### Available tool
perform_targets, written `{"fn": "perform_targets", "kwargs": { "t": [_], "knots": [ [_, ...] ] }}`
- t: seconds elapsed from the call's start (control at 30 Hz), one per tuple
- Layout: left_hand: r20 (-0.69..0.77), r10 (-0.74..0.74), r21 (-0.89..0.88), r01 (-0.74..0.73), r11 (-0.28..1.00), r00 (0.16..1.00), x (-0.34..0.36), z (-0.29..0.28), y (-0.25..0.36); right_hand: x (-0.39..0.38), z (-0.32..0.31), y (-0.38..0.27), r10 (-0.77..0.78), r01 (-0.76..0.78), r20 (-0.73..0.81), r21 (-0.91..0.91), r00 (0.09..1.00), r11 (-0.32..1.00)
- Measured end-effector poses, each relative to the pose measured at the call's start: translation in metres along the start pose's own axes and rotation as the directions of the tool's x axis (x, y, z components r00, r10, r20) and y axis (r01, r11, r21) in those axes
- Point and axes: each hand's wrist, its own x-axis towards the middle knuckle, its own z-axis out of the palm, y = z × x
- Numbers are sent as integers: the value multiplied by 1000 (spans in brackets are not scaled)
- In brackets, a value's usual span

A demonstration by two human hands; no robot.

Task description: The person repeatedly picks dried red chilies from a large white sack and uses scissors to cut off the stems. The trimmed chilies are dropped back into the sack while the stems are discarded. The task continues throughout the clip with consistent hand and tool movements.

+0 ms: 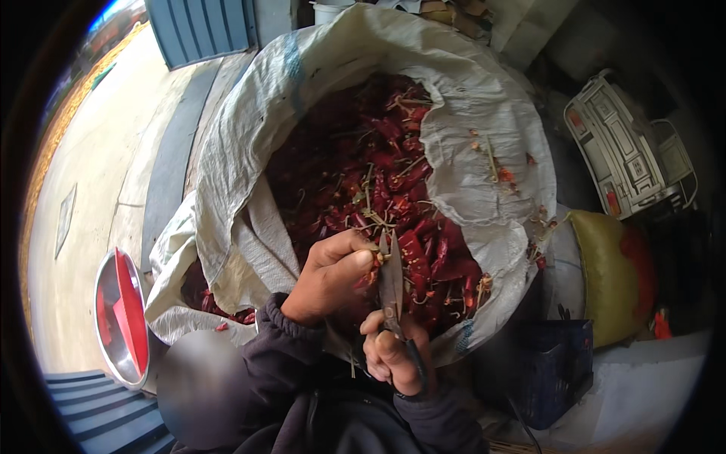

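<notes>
My left hand (325,276) is closed in a pinch on a dried chili (379,258), mostly hidden by the fingers; its pale stem end shows at the fingertips. My right hand (397,354) grips the dark handles of a pair of scissors (392,287). The blades point away from me, slightly apart, right beside the left fingertips. Under both hands, a large white woven sack (484,132) with its rim rolled down holds a heap of dark red dried chilies (389,178). Thin stems are mixed into the heap.
A smaller white sack (172,281) of chilies stands at the left, beside a metal basin (108,356) with a red object in it. At the right are a yellow-green sack (605,276), a dark plastic crate (556,371) and a small pale vehicle (624,151). Stem scraps lie on the sack's right rim.
</notes>
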Motion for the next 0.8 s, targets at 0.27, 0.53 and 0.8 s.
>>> {"fn": "perform_targets", "kwargs": {
  "t": [0.27, 0.53, 0.8],
  "knots": [
    [-133, 21, 44, -15, 999, 991, -11, -23, -33, -5, -17, -99, -679, 676, -54, -58, 732, 734],
    [-472, 64, 508, 212, 835, 879, 36, 5, 48, -35, -62, -96, -695, 777, -366, 152, 618, 611],
    [51, 399, 992, 0, -127, 915, 172, -95, 9, -61, -64, -88, -756, 652, -347, -383, 555, 654]
  ]
}}
